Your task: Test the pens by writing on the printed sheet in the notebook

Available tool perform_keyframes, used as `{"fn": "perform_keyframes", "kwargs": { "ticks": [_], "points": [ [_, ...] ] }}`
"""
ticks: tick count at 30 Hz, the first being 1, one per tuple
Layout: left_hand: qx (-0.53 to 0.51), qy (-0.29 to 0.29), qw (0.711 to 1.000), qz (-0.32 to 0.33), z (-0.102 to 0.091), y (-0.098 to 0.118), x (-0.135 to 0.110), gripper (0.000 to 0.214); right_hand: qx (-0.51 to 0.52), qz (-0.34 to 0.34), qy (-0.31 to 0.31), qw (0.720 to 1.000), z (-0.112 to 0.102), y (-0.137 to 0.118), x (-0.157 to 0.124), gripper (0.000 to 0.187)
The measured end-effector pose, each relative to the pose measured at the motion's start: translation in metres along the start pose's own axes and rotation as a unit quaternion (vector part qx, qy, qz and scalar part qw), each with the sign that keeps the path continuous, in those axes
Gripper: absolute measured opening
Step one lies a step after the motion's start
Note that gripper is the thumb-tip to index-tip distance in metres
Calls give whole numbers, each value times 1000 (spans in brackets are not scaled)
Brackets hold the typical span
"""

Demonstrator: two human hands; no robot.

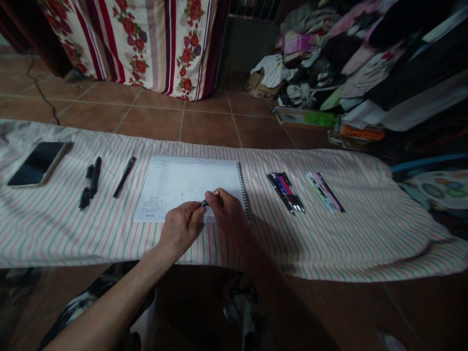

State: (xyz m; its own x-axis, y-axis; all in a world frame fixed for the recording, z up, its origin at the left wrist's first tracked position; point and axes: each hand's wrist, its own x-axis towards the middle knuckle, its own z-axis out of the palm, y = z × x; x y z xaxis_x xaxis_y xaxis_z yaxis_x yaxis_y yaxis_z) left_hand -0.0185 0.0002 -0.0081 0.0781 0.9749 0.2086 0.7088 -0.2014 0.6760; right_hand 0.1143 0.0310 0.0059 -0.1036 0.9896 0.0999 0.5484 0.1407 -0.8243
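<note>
Item: pen (204, 203), small and dark. It is pinched between left hand (181, 229) and right hand (228, 214), the fingers of both closed narrow on it, above the near edge of the spiral notebook (183, 183).
At 9 o'clock: black markers (90, 184), phone (36, 163).
At 3 o'clock: pen packs (285, 192).
All lie on a striped cloth (347, 239).

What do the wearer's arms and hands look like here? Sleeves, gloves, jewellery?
The left forearm and right forearm are bare to the frame edge, with no sleeves in view. The left hand and right hand are bare too, with no gloves. No watch, bracelet or ring shows, though the light is dim and the right forearm is in shadow.
</note>
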Motion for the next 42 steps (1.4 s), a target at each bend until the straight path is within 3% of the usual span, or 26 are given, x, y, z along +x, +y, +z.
{"fn": "perform_keyframes", "kwargs": {
  "ticks": [7, 12, 15, 28, 36, 42],
  "points": [
    [112, -25, 993, 34, -6, -6, -1, 27, 17, 51, 50, 997, 2, 6, 3, 38],
    [205, 18, 973, 104, -7, -10, -6, 33, 36, 68, 60, 995, -1, 10, 5, 41],
    [221, 26, 969, 112, -4, -10, -7, 33, 40, 68, 56, 995, -1, 9, 4, 40],
    [201, 40, 973, 108, 3, -11, -10, 28, 88, 62, 31, 994, 0, 9, 3, 39],
    [138, 61, 984, 94, -1, -14, -14, 28, 245, 100, -26, 964, 1, 3, 3, 32],
    [57, 24, 998, 19, -2, -13, -13, 29, 260, 96, -36, 960, 2, -1, 3, 26]
  ]
}}
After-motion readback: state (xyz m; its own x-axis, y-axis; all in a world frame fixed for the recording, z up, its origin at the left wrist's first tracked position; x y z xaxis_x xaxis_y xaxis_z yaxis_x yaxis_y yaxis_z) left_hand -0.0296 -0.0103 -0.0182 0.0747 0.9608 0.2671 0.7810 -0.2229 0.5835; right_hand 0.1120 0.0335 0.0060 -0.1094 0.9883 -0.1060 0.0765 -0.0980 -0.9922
